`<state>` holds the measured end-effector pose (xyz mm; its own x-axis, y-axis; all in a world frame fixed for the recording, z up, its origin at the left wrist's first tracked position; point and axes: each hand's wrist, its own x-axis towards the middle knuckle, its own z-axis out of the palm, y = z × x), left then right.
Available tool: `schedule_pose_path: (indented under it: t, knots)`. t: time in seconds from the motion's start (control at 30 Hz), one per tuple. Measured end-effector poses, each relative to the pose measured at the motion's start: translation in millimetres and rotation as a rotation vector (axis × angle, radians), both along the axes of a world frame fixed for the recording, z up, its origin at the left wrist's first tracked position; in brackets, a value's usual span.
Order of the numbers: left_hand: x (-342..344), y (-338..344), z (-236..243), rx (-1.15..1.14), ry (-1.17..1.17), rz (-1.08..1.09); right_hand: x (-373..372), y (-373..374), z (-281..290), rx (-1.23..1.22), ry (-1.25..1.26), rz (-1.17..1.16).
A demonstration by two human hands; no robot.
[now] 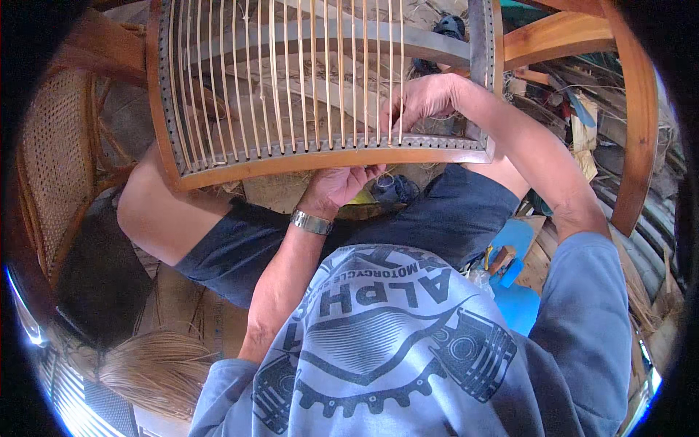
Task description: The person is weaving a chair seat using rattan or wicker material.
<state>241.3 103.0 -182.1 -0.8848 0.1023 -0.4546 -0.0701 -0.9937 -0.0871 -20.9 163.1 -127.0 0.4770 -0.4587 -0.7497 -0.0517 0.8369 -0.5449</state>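
A wooden frame [255, 171] with pale cane strands [306, 80] strung through a row of holes spans my lap, top center. My right hand [429, 98] reaches over it at the inner edge of the near rail, beside the rightmost strands; its fingertips are bent together, and what they grip is hidden. My left hand [342, 182], a metal watch on the wrist, is under that rail with fingers curled up against its underside; a thin loose strand hangs by the fingertips, and I cannot make out what they pinch.
A woven-cane panel [58, 160] stands at the left, above a bundle of loose cane [156, 371]. Curved wooden members [630, 182] frame the right, with piled wood scraps [586, 131]. Blue plastic [513, 306] with small tools lies by my right hip.
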Motion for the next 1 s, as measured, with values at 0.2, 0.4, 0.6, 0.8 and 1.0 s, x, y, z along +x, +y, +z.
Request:
schedule_pose_path:
  t: [0.2, 0.4, 0.6, 0.8, 1.0]
  knots:
    - [1.8, 2.4, -6.3, -0.02, -0.012, -0.008, 1.0, -0.3, -3.0, 0.013, 0.0, 0.005]
    - [3.2, 3.8, -9.2, -0.035, -0.054, 0.04, 6.3, -4.7, -3.0, 0.104, -0.058, -0.038]
    - [2.4, 4.3, -11.1, -0.079, -0.039, 0.074, 2.6, 0.8, -4.9, 0.055, -0.126, -0.044]
    - [4.4, 3.4, -13.7, -0.083, -0.06, 0.071, -2.0, -5.4, 1.4, -0.024, -0.167, 0.046]
    - [-1.6, 4.2, -4.4, -0.075, -0.096, 0.082, 0.3, -10.6, -0.6, 0.028, -0.01, 0.097]
